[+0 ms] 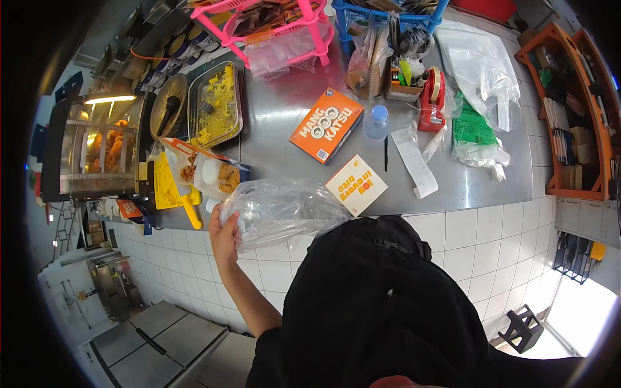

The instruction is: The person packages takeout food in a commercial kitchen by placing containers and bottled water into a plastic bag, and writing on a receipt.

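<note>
My left hand [225, 236] grips one end of a clear plastic bag [286, 213], fingers at its rim. The bag stretches along the near edge of the steel table, its other end beside a square white box [356, 185] with printed writing. Just beyond the hand is an opened takeaway box [218, 177], with fried food and a white lidded cup inside. A closed orange printed carton [326, 127] lies farther in on the table. My right hand is out of view.
A yellow-handled knife [190, 211] lies by a yellow cutting board [167, 186]. Left stand a heated display case [99, 150] and a tray of yellow food [216, 104]. A bottle [377, 123], paper receipt [415, 165], red tape dispenser [432, 104] and plastic bags [478, 63] are to the right.
</note>
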